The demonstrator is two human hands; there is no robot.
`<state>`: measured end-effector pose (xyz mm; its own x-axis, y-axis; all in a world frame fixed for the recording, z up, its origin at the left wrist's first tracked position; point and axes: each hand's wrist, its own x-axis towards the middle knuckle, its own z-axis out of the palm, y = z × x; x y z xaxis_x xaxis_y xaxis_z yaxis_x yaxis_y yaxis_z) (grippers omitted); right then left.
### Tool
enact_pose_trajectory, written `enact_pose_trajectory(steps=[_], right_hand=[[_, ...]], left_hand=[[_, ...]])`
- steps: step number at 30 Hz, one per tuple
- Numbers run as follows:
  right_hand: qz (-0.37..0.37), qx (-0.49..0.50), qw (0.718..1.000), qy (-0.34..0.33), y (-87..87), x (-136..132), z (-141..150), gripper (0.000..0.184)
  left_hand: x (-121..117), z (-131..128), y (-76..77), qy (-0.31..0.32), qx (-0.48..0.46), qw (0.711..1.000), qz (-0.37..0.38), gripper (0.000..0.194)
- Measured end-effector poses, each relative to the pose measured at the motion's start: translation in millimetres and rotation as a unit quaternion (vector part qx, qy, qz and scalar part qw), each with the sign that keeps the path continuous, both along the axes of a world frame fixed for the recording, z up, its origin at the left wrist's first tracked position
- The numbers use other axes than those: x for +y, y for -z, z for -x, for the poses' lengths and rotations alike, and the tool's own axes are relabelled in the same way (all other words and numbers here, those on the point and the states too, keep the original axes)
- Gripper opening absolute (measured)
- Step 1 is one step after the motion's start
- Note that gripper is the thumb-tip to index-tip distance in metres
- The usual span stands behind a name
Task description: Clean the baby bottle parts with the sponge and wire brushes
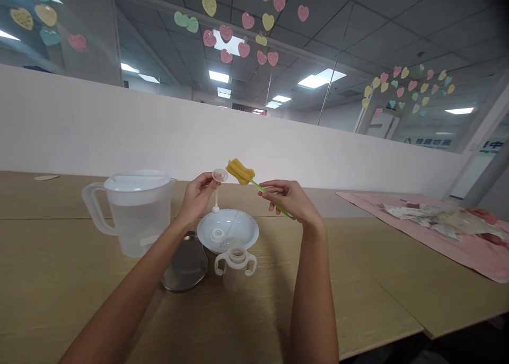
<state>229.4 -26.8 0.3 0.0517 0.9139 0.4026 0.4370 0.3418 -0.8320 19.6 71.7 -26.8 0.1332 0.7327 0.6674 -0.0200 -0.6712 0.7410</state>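
Clear two-handled plastic bottle (234,276) stood topless between the near edge of the tan table (358,300) and a round white bowl (246,229); looked already apart, not back together. Left hand (195,195) pinched a translucent disc-shaped lid (220,175); right hand (290,198), half-curled, gripped a green-handled yellow sponge brush (240,171) just beside it.

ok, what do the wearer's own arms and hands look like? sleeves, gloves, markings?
Left hand and right hand: both bare, no gloves. Left forearm and right forearm: bare to the picture's edge, so any sleeve higher up is out of view. No watch, bracelet, cable or marking visible; no ring that I can make out.
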Motion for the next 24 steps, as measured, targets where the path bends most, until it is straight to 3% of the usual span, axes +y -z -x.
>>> enact_pose_trajectory(steps=[7, 19, 24], right_hand=[[0.025, -0.010, 0.999, -0.028, -0.4, 1.3, 4.4, 0.033], [0.025, -0.008, 1.000, -0.003, 2.0, 3.5, 2.5, 0.032], [0.035, -0.002, 0.999, -0.016, 0.8, 2.9, 3.2, 0.031]], left_hand=[[-2.1, -0.6, -1.2, 0.005, 0.005, 1.000, 0.014, 0.035], [-5.0, -3.6, 0.6, 0.072, 0.079, 0.994, 0.019, 0.026], [0.8, -2.3, 2.6, 0.041, 0.057, 0.997, 0.011, 0.026]])
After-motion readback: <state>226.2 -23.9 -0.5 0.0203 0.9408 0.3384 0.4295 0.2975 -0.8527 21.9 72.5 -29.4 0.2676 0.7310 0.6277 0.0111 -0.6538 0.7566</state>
